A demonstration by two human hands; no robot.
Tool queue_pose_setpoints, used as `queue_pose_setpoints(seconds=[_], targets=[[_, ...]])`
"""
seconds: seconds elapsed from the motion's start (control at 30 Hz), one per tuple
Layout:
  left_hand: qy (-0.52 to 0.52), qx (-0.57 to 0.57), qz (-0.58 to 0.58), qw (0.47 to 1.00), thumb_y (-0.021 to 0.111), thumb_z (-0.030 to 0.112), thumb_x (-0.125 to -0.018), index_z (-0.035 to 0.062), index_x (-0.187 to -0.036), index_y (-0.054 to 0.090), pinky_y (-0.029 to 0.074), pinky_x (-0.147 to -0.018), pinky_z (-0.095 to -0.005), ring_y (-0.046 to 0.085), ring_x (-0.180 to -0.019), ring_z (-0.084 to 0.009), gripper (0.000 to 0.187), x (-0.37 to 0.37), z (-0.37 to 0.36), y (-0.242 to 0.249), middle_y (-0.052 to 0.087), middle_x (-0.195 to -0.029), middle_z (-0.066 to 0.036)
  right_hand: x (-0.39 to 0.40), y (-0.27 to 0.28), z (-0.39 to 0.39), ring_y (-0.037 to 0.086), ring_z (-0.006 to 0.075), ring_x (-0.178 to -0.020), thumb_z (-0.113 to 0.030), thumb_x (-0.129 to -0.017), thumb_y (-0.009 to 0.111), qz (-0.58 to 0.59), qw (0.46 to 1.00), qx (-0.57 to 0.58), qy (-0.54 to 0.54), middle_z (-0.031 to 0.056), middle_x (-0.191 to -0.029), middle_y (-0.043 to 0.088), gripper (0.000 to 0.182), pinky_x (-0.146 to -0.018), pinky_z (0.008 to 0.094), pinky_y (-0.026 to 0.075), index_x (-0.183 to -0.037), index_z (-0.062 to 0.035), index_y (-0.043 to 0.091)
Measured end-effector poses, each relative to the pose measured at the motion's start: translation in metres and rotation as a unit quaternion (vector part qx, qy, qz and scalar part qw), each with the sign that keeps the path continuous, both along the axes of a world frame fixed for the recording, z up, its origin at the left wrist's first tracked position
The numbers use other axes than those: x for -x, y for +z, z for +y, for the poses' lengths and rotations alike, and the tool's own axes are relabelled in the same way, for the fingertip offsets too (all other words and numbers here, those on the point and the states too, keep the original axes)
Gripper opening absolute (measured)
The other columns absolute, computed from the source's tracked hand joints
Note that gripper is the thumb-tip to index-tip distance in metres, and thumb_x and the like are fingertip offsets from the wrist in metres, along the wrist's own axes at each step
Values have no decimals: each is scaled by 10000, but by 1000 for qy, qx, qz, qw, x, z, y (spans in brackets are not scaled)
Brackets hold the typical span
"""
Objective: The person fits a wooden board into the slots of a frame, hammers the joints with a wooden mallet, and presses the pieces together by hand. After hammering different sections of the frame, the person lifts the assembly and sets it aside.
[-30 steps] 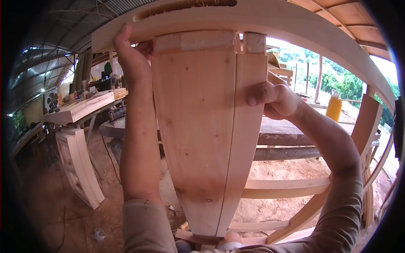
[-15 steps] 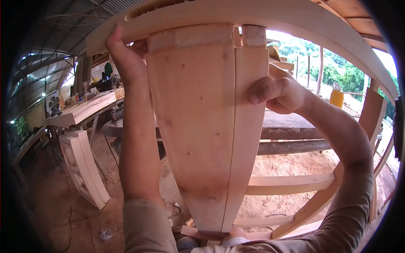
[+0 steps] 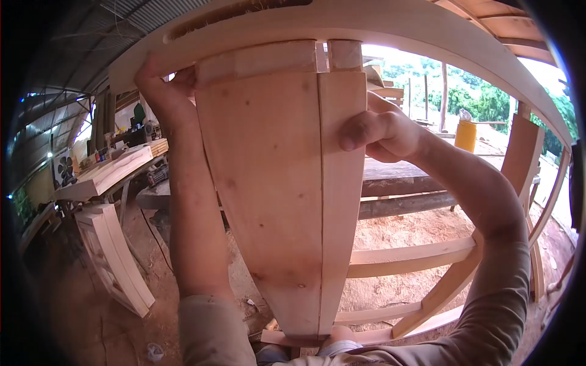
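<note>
A wide wooden panel [image 3: 262, 183], made of two boards with a seam between them, stands upright before me. Pale tongues at its top meet the underside of a long wooden rail [image 3: 366, 24] that has a slot cut in it. At the upper left, my left hand [image 3: 165, 85] is closed where rail and panel edge meet, thumb on the rail and other fingers partly hidden. My right hand [image 3: 381, 131] grips the narrow board's right edge, thumb on the front face and fingers behind.
Wooden crosspieces [image 3: 415, 256] of the frame run at lower right. Behind the panel stands a dark workbench [image 3: 409, 180]. At left are a plank-topped table [image 3: 116, 171] and a leaning wooden frame piece [image 3: 122, 256]. A yellow container [image 3: 466, 135] is at right.
The whole view has shifted, with panel, rail and hands slightly further left. More of the rail's slot shows. Both hands keep the same hold.
</note>
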State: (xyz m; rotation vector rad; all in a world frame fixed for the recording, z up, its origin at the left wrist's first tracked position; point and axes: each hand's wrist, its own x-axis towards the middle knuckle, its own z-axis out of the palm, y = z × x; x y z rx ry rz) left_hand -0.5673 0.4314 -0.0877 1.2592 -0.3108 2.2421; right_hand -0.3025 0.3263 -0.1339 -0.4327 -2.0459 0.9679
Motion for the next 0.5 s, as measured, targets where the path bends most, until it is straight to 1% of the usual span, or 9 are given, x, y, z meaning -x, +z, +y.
queue_pose_setpoints(seconds=[0.03, 0.1, 0.13, 0.2, 0.3, 0.33, 0.4, 0.5], targets=[[-1, 0, 0, 1000, 529, 388, -888, 48, -1200, 477, 553, -731, -332, 640, -927, -266, 465, -1, -2, -2, 544, -1130, -108, 0, -1, -1, 572, 227, -1083, -48, -698, 683, 0, 1000, 0, -1, 135, -1157, 605, 580, -962, 356, 442, -1243, 50, 510], [-41, 13, 5, 999, 537, 399, -880, 56, -1215, 474, 545, -718, -331, 651, -884, -262, 484, -3, -7, -6, 556, -1107, -105, 0, -1, -2, 574, 228, -1078, -46, -703, 679, 5, 1000, -3, -11, 137, -1166, 601, 576, -951, 351, 448, -1242, 57, 504], [-39, 12, 3, 999, 537, 399, -880, 56, -1215, 474, 545, -718, -331, 651, -884, -262, 484, -5, -8, -6, 556, -1107, -105, 0, 0, -1, 574, 228, -1078, -46, -703, 679, 2, 1000, -5, -9, 137, -1166, 601, 576, -951, 351, 448, -1242, 57, 504], [-41, 34, 0, 999, 539, 419, -868, 67, -1231, 459, 532, -685, -330, 656, -836, -261, 512, -8, -8, -9, 567, -1099, -105, -3, -2, 2, 575, 225, -1078, -41, -708, 667, 11, 999, 4, -30, 142, -1177, 597, 571, -956, 350, 449, -1243, 63, 499], [-22, 74, 10, 997, 550, 459, -838, 79, -1240, 453, 518, -677, -331, 655, -831, -258, 561, -9, -9, -7, 572, -1110, -100, -2, -2, 0, 573, 218, -1086, -36, -711, 652, 12, 1000, 9, -22, 139, -1178, 598, 568, -965, 350, 447, -1248, 62, 495], [-20, 72, 7, 997, 550, 459, -838, 79, -1240, 453, 518, -677, -331, 655, -831, -258, 561, -7, -7, -5, 572, -1110, -100, -1, 0, 1, 573, 218, -1086, -36, -711, 652, 10, 1000, 7, -19, 139, -1178, 598, 568, -965, 350, 447, -1248, 62, 495], [-45, 56, 6, 997, 571, 474, -805, 81, -1239, 456, 503, -677, -325, 653, -843, -257, 596, -7, -3, -6, 594, -1080, -109, -1, -1, 1, 574, 213, -1087, -28, -710, 641, 7, 1000, 12, -1, 136, -1170, 603, 561, -971, 349, 445, -1245, 61, 497], [-65, 53, 5, 996, 584, 484, -787, 80, -1244, 450, 492, -682, -325, 652, -851, -255, 625, -7, -3, -5, 608, -1060, -121, -2, 1, 3, 572, 221, -1095, -33, -706, 646, 1, 1000, 0, 2, 138, -1168, 606, 570, -972, 353, 444, -1248, 62, 496]])
